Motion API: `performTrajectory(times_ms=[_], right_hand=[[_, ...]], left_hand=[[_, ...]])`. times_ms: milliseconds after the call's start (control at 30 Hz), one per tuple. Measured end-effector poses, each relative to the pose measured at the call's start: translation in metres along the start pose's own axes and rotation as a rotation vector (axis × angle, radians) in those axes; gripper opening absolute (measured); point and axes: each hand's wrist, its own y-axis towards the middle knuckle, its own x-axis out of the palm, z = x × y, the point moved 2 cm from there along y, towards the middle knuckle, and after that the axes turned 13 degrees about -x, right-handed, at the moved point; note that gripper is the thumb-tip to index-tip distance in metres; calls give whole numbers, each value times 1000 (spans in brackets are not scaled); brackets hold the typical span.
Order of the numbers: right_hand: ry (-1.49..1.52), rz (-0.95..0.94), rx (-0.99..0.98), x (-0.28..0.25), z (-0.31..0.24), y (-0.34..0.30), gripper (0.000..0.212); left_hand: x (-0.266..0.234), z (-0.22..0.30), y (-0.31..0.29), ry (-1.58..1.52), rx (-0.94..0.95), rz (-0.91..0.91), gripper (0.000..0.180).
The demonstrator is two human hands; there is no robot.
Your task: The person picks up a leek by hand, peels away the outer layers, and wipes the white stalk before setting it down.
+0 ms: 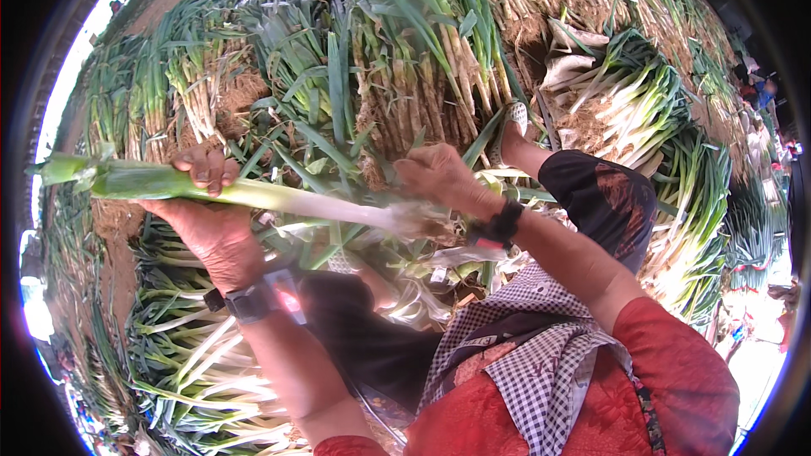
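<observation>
A thick leek (329,205) lies level across the view, its trimmed green end at the left and its blurred root end at the right. My left hand (211,228) grips it round the green part, fingers over the top. Just above the white shaft, near the roots, is my right hand (452,181), its fingers curled into a fist and apart from the leek. Whatever it may hold is hidden. Loose leaves and pale peelings (414,304) lie below the leek, between my legs.
Bundles of leeks with soil and roots (414,105) stand ahead in rows. Cleaner white leeks lie in a heap (211,363) at lower left and another heap (676,236) at the right. My bent leg (604,203) and shoed foot (511,131) extend ahead to the right.
</observation>
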Motion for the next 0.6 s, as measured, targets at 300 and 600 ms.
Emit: performTrajectory(times_ms=[300,600], right_hand=[[-22,-537,-638,-5,-10,-10,40],[616,-717,-290,46,-48,-6,39]], left_hand=[[-7,10,8,-37,-53,26,55],[4,-55,13,49,-45,148,54]])
